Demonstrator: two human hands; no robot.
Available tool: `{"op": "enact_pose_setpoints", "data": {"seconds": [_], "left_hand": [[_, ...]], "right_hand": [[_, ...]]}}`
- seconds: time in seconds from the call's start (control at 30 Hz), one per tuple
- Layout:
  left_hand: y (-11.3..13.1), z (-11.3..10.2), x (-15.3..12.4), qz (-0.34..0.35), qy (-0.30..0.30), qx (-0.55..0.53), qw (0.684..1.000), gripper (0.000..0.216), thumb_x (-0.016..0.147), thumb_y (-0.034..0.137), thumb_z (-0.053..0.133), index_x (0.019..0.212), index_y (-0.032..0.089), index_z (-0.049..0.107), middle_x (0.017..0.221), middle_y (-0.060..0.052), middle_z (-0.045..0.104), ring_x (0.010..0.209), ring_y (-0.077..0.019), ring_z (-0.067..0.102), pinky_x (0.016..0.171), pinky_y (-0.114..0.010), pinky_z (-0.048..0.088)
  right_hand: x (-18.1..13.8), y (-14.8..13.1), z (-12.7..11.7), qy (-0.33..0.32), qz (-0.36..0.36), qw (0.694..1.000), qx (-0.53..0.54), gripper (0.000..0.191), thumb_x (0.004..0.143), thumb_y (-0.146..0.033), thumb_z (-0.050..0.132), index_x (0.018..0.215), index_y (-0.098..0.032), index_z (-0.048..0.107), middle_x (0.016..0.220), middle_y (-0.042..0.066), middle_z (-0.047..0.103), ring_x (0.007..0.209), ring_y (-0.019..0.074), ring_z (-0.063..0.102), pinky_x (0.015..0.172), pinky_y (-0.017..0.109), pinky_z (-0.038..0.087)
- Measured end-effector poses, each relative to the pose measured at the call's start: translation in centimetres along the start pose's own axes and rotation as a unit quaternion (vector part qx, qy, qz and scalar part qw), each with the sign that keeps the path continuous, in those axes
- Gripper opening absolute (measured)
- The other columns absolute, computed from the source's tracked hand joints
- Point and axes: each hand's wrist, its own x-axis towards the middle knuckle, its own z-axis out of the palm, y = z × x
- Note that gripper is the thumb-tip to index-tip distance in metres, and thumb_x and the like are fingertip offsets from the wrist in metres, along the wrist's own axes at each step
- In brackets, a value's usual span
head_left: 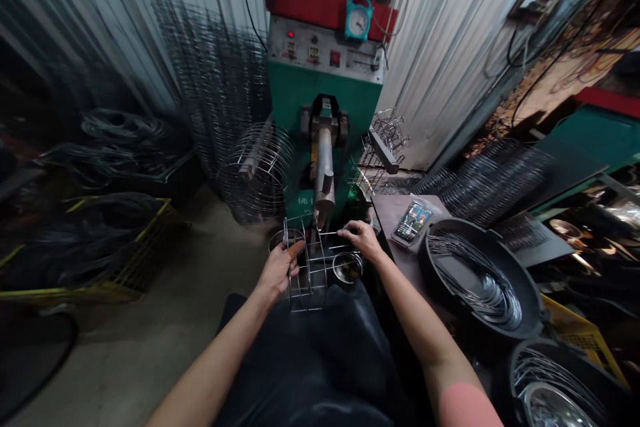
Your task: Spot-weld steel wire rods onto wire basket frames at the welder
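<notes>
A wire rack of thin metal rods is in front of me, beneath the electrode of a green spot welder. My left hand grips the rack's left side, its thumb and fingers closed round the rods. To the right, my right hand pinches the end of a short metal wire. The wire's other end reaches to the electrode's tip, at the top of the rack; whether they touch I cannot tell. Near the rack's right side there is a wire ring.
At my right, a phone lies on a table beside a black basin of bent wires. A second basin stands nearer. Round wire grids hang at the machine's left. Yellow crates with wire coils stand farther left.
</notes>
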Motion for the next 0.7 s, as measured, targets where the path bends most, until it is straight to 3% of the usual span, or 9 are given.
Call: {"op": "enact_pose_setpoints", "data": {"seconds": [0.4,0.57,0.7], "left_hand": [[0.5,0.5,1.6,-0.029,0.003,-0.026,0.999,0.044,0.044,0.029,0.082,0.067,0.017,0.046,0.044,0.012,0.031,0.034,-0.0009,0.022,0.031,-0.015,0.014],[0.5,0.5,1.5,-0.026,0.009,-0.030,0.999,0.044,0.044,0.028,0.082,0.070,0.015,0.048,0.046,0.011,0.035,0.035,-0.0010,0.024,0.031,-0.015,0.013],[0.2,0.6,1.3,-0.015,0.009,-0.033,0.999,0.045,0.044,0.028,0.082,0.070,0.016,0.046,0.046,0.012,0.034,0.036,-0.0011,0.024,0.031,-0.014,0.016]], "right_hand": [[1.5,0.5,-0.1,-0.024,0.005,0.999,-0.032,0.024,0.077,-0.043,0.059,0.070,-0.020,0.065,0.068,0.000,0.063,0.068,0.0138,0.057,0.063,0.023,0.041],[-0.8,0.9,-1.0,0.037,-0.052,0.993,-0.095,0.024,0.076,-0.043,0.062,0.090,-0.023,0.064,0.099,0.005,0.063,0.098,0.0202,0.054,0.086,0.033,0.038],[-2.7,1.5,-1.1,0.062,-0.015,0.993,-0.102,0.026,0.075,-0.046,0.061,0.068,-0.021,0.063,0.112,0.007,0.058,0.113,0.0243,0.045,0.095,0.040,0.029]]}}
